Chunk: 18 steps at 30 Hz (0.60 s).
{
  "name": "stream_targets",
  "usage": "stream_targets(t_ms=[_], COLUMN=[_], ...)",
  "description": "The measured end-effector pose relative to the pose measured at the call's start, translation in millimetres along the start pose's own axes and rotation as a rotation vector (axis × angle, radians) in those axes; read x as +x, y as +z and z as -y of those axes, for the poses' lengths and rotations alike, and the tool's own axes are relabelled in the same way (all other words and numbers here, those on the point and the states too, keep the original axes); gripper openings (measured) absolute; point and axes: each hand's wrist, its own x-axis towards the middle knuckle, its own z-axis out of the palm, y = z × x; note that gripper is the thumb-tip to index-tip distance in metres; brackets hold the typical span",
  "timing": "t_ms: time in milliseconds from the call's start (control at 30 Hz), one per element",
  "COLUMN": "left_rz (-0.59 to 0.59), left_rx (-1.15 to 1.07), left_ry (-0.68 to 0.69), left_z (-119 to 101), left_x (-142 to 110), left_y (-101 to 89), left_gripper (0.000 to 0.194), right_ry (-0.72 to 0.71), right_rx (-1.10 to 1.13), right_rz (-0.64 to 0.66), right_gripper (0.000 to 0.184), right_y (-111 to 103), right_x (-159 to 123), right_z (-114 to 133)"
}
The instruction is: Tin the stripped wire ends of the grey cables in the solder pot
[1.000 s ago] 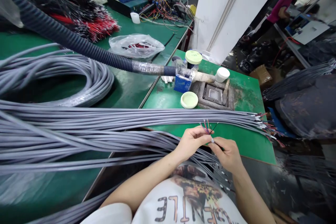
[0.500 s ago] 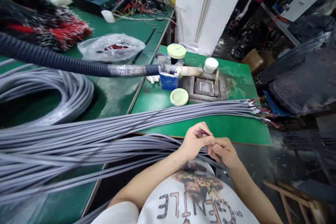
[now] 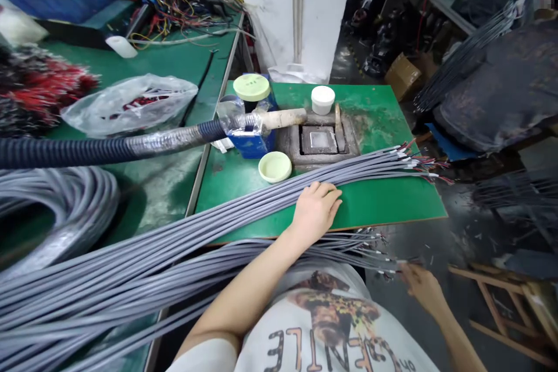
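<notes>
A: Since we've got both hands apart here, what's the L hand (image 3: 316, 212) on?

B: Lying flat on the green bench (image 3: 383, 203), fingers loosely together, tips right at the lowest of the grey cables (image 3: 244, 226). No pinch.

A: And the R hand (image 3: 421, 288)?

B: Off the bench, low on the right, just beside the loose cable ends (image 3: 375, 253). Fingers slightly spread, but blurred, so we can't tell if they've got a wire.

A: Where's the bulk of the cables?

B: Across the bench, running off left, w/ stripped wires (image 3: 418, 163) fanned out past the far right end.

A: What step are we at?

B: We'd call it a pause between handling ends. Next move needs the R hand getting a firm hold on one end, we reckon, w/ the L hand steadying the bunch.
</notes>
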Motion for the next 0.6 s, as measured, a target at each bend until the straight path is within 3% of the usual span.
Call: stream_targets(t_ms=[100, 200, 333, 500, 600], left_rz=[0.098, 0.141, 0.185, 0.247, 0.268], left_rx=[0.245, 0.350, 0.411, 0.343, 0.104], left_ry=[0.020, 0.035, -0.010, 0.043, 0.069], left_z=[-5, -19, -28, -32, -41], left_x=[8, 16, 32, 37, 21], left_y=[8.5, 19.6, 29.1, 31.8, 22.2], left_gripper=[0.031, 0.039, 0.034, 0.017, 0.016], right_ry=[0.003, -0.102, -0.213, -0.128, -0.052], right_rx=[-0.090, 0.038, 0.220, 0.503, 0.654], right_rz=[0.198, 0.477, 0.645, 0.611, 0.372], right_gripper=[0.029, 0.026, 0.030, 0.049, 0.059], right_y=[8, 31, 53, 49, 23], right_x=[1, -1, 1, 18, 32], right_z=[7, 56, 118, 131, 134])
